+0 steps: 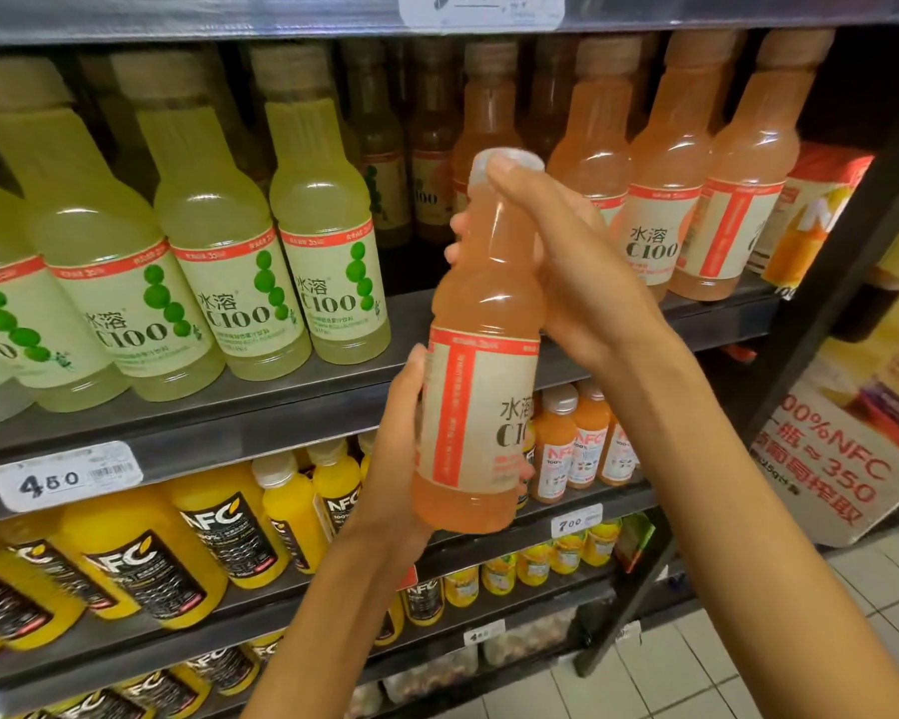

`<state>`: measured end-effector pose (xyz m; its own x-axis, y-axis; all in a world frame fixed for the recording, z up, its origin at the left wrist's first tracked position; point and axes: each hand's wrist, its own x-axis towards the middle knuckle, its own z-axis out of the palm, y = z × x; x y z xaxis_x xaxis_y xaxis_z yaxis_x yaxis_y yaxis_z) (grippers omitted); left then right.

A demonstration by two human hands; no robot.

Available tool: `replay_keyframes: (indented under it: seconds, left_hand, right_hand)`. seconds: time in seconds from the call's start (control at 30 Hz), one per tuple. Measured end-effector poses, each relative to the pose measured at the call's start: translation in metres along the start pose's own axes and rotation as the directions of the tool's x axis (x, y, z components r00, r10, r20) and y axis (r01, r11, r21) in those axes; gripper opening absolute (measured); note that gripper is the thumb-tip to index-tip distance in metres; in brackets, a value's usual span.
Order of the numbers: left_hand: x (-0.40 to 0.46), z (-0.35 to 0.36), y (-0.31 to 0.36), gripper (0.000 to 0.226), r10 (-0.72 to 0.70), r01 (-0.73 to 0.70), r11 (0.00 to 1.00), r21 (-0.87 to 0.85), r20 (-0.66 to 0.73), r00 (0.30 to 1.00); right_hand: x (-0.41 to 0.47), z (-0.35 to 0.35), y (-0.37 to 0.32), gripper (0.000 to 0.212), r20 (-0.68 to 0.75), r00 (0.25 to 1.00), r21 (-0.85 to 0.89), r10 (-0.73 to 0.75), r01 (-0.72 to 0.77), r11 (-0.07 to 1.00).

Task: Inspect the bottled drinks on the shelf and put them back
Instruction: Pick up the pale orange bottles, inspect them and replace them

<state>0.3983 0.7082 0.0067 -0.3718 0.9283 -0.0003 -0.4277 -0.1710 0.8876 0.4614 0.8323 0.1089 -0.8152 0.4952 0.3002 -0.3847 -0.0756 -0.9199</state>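
While the left hand (393, 448) wraps the lower label of the pink-orange bottle (481, 365) and the right hand (567, 262) curls round its neck, it hangs upright before the shelf (281, 407) — a loosened grip could drop it onto the yellow juice bottles (219, 531) below. Fingers behind it are hidden; small label print is unreadable.

The left hand (403, 433) hides part of the pink bottle (481, 355)'s label; small print is unreadable.
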Motion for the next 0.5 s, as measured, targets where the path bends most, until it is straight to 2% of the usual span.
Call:
replay_keyframes:
  seconds: [0.1, 0.2, 0.3, 0.37, 0.43, 0.5]
  left_hand:
    - [0.0, 0.005, 0.001, 0.071, -0.15, 0.177, 0.979, -0.1, 0.235, 0.96]
    - [0.003, 0.009, -0.007, 0.067, -0.122, 0.153, 0.983, -0.102, 0.265, 0.957]
    - [0.005, -0.002, -0.006, 0.063, -0.044, 0.036, 0.995, 0.09, 0.091, 0.995]
    - [0.004, -0.01, 0.0, 0.061, 0.028, -0.039, 0.985, 0.169, 0.067, 0.997]
    - [0.004, -0.009, 0.003, 0.061, 0.064, -0.079, 0.973, 0.216, 0.079, 0.995]
    - [0.005, -0.001, 0.002, 0.061, 0.073, -0.067, 0.964, 0.256, -0.014, 0.997]
  right_hand:
    - [0.003, -0.001, -0.001, 0.033, 0.216, 0.975, 0.253, 0.048, -0.103, 0.962]
    - [0.006, 0.002, 0.003, 0.023, 0.254, 0.967, 0.4, 0.02, -0.124, 0.908]
    - [0.004, -0.004, 0.001, 0.013, 0.184, 0.982, 0.309, 0.03, -0.087, 0.947]
    - [0.003, -0.007, -0.003, 0.013, 0.059, 0.998, 0.168, 0.017, -0.026, 0.985]
    - [0.004, -0.007, -0.004, 0.024, -0.078, 0.997, 0.029, -0.018, 0.021, 0.999]
    - [0.006, -0.005, -0.005, 0.032, -0.138, 0.99, -0.032, -0.025, 0.02, 0.999]
